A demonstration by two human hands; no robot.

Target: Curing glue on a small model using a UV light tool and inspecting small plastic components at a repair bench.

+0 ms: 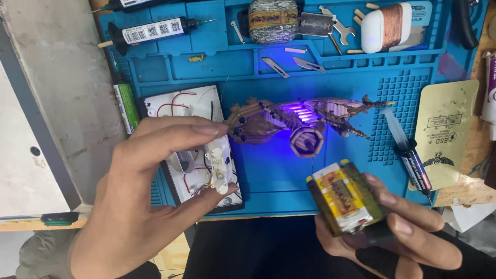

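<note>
Yellow-labelled battery pack (345, 199), dark-edged, sits clasped in right hand (398, 235)'s grip; left hand (150, 191) open.

You have a small white plastic part with red wires (219, 170) lying on the white, dark-framed opened device (188, 144) on the mat's left side. The yellow-labelled rectangular battery pack (345, 199) sits tilted, off the mat's front edge.
</note>
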